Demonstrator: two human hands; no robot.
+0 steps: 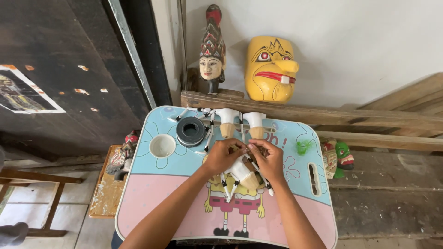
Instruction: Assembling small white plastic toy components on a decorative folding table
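One white puppet body [243, 171] with black-and-white striped sticks lies mid-table [152, 203], pinched at its top by both hands, left hand [223, 156] and right hand [268, 160], while two more puppet bodies [241, 121], one black tape roll [190, 131] and one white cup [162, 145] sit behind.

Both forearms are bare (no sleeves, rings or watch showing).

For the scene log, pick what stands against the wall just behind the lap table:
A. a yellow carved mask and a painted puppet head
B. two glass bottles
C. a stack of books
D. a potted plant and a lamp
A: a yellow carved mask and a painted puppet head stand against the wall, behind the lap table.
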